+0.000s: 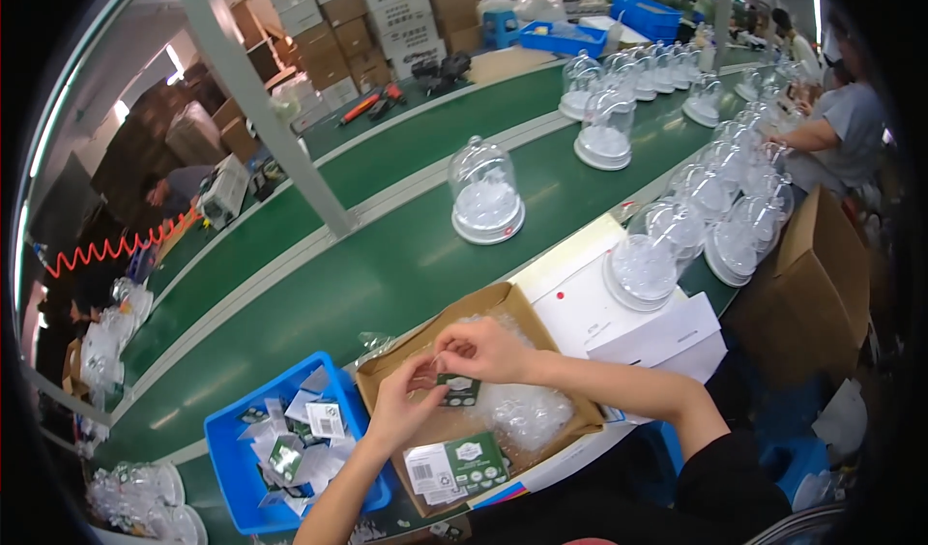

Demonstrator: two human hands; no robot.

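Note:
Above an open cardboard box [580,412], my two hands meet with their fingertips close together. My right hand [488,352] comes in from the right with thumb and fingers pinched. My left hand [404,400] is curled in from below, its fingers also closing at the same spot. Between and just under them hangs a small green printed card [461,390]; the fingers partly cover its upper edge. Inside the box lie a stack of green and white cards [454,468] and clear plastic bags [527,414].
A blue bin [220,458] of folded cards [288,458] stands left of the box. White cartons [590,303] lie to the right. Clear domes on white bases [486,197] stand on the green conveyor [387,245], with more clustered at right [643,265]. A co-worker [836,124] sits far right.

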